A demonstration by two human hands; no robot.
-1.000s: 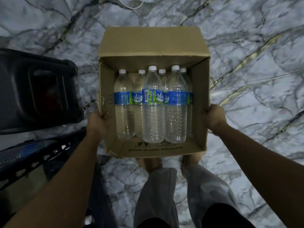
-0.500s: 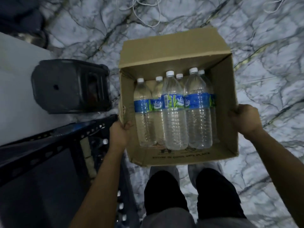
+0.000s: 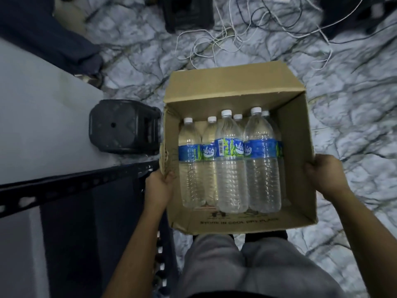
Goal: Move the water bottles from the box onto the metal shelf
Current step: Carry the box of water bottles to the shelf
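Rear water bottles (image 3: 238, 117) mostly hidden behind front ones, metal shelf (image 3: 64, 186) cut by left edge, box (image 3: 294, 151) print blurred.

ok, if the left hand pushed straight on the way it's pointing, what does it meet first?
The cardboard box, at its left wall: the left hand grips that edge now. Behind the wall, likely the leftmost water bottle, which stands close inside, though the gap is hard to judge from above.

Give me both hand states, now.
Left hand: grips the box by its left wall.
Right hand: grips the box by its right wall.
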